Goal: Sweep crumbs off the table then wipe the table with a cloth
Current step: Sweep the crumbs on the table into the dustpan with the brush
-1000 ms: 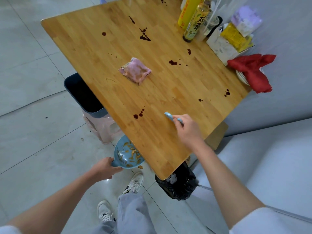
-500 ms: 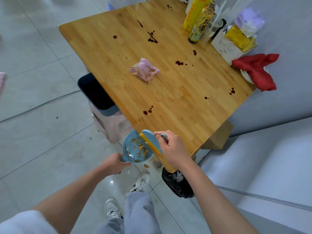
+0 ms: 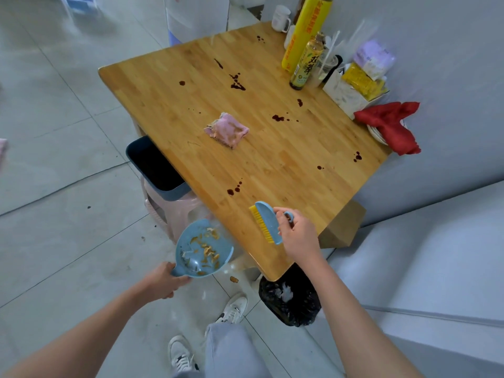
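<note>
My left hand (image 3: 163,282) grips the handle of a blue dustpan (image 3: 205,249) held below the near edge of the wooden table (image 3: 286,165); brown crumbs lie in the pan. My right hand (image 3: 297,236) holds a small blue brush with yellow bristles (image 3: 266,222) above the table's near corner, bristles facing the pan. A folded pink cloth (image 3: 227,129) lies in the middle of the table. Dark red spots (image 3: 237,84) dot the wood in several places.
A dark blue bin (image 3: 158,170) on a pink stool sits under the table's left edge. A black-bagged bin (image 3: 290,298) stands under the near corner. Bottles (image 3: 305,64), a mug, packets and a red cloth (image 3: 390,124) crowd the far right side by the wall. A crumb (image 3: 234,279) lies on the floor.
The brush went from the table to the dustpan's rim and now is lifted back over the table's near corner. The dustpan stays under the edge. The camera has pulled back.
</note>
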A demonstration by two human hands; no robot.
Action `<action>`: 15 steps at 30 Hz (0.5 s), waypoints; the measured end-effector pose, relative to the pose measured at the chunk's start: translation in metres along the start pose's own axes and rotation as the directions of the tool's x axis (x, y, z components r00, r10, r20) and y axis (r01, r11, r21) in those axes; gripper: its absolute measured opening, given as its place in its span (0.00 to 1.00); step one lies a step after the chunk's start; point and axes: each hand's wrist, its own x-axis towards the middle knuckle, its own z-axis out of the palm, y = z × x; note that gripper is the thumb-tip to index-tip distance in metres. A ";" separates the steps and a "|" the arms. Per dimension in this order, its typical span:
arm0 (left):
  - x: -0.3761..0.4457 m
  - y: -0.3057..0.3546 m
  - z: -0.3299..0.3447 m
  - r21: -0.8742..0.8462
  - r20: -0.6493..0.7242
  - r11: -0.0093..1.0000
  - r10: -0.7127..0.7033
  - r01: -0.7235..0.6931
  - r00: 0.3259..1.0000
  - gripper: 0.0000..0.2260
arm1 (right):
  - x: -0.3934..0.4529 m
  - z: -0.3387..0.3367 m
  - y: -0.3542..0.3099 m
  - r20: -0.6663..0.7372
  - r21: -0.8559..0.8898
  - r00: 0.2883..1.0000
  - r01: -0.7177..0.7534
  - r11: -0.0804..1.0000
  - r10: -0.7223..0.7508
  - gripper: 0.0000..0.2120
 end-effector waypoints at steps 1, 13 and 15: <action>-0.004 0.006 -0.003 0.004 -0.003 1.000 0.006 -0.006 1.000 0.11 | 0.006 -0.010 0.001 -0.023 -0.006 1.000 -0.011 1.000 0.010 0.11; 0.035 0.200 0.023 -0.016 0.028 0.976 0.216 -0.215 0.976 0.12 | 0.152 -0.148 0.091 -0.274 -0.170 0.959 -0.125 0.977 0.075 0.14; 0.047 0.219 0.033 -0.015 0.042 0.974 0.227 -0.226 0.973 0.13 | 0.180 -0.166 0.111 -0.300 -0.187 0.950 -0.143 0.972 0.083 0.15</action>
